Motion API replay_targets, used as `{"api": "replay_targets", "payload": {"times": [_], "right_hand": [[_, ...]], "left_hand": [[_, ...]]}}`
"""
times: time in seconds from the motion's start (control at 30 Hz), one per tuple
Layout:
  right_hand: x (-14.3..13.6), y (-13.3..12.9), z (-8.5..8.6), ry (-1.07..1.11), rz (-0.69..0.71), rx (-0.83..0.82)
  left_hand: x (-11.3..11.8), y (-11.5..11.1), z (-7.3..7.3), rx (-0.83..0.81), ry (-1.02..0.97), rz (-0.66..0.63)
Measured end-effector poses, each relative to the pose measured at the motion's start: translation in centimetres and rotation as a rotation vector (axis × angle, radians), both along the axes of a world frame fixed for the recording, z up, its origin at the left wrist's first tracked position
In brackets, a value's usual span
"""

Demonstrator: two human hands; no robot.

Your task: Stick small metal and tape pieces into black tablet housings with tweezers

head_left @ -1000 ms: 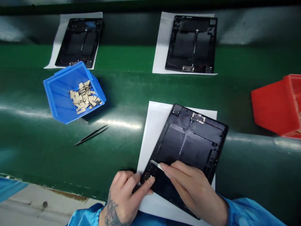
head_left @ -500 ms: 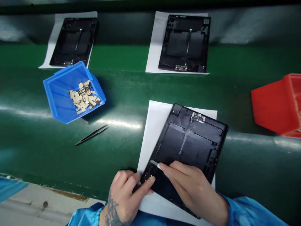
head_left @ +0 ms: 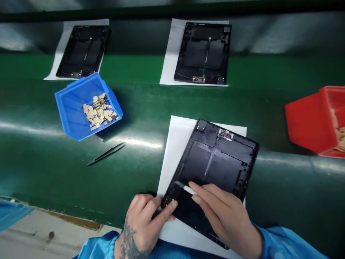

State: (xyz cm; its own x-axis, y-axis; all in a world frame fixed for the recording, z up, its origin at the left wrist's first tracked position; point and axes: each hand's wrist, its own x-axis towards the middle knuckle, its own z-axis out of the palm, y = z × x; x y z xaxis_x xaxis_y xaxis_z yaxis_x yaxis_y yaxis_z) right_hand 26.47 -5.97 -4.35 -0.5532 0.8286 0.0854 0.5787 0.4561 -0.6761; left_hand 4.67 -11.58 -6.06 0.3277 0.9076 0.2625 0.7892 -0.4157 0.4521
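A black tablet housing (head_left: 221, 163) lies tilted on a white sheet (head_left: 172, 144) before me, with a small circuit board (head_left: 225, 135) near its far edge. My left hand (head_left: 144, 219) grips the housing's lower left corner, its index finger on the inside beside a small round part with red wires. My right hand (head_left: 225, 212) pinches a thin tool (head_left: 185, 187) with a pale handle and a flat grey tip. The tip is over the housing's left part; whether it touches cannot be made out.
Black tweezers (head_left: 106, 154) lie at the left. Behind them stands a blue bin (head_left: 72, 111) with pale pieces. A red bin (head_left: 304, 120) is at the right edge. Two more housings (head_left: 86, 48) (head_left: 203, 54) lie on sheets at the back.
My right hand has drawn back slightly to the right, with the tool's tip a little higher in view and more of its handle showing. My left hand keeps its hold. The view has shifted slightly.
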Motion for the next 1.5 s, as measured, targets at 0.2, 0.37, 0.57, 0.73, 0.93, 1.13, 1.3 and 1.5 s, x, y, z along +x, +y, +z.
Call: {"api": "replay_targets", "payload": {"times": [0.2, 0.37, 0.57, 0.73, 0.93, 1.13, 1.3, 1.5], "right_hand": [[0.8, -1.3, -0.6, -0.086, 0.037, 0.248], [1.2, -1.5, -0.8, -0.139, 0.190, 0.323], [0.4, -0.8, -0.4, -0.182, 0.221, 0.268], [-0.2, -0.7, -0.3, -0.208, 0.130, 0.237], [-0.1, -1.0, -0.3, -0.311, 0.259, 0.230], [0.2, -1.1, -0.4, -0.276, 0.251, 0.210], [0.4, -1.1, -0.8, -0.210, 0.227, 0.186], [-0.1, -0.6, -0.4, -0.235, 0.218, 0.188]], "left_hand": [[-0.1, -0.3, -0.2, -0.021, -0.011, 0.007], [-0.1, -0.2, -0.2, -0.027, -0.015, -0.006], [0.1, 0.1, -0.1, -0.014, -0.038, -0.006], [0.1, 0.0, 0.0, -0.009, -0.041, 0.002], [0.1, 0.0, 0.0, -0.016, -0.048, -0.019], [-0.2, -0.2, -0.1, -0.019, -0.051, -0.021], [-0.3, -0.2, 0.0, -0.038, -0.043, -0.037], [-0.2, -0.2, 0.1, -0.041, -0.040, -0.032]]}}
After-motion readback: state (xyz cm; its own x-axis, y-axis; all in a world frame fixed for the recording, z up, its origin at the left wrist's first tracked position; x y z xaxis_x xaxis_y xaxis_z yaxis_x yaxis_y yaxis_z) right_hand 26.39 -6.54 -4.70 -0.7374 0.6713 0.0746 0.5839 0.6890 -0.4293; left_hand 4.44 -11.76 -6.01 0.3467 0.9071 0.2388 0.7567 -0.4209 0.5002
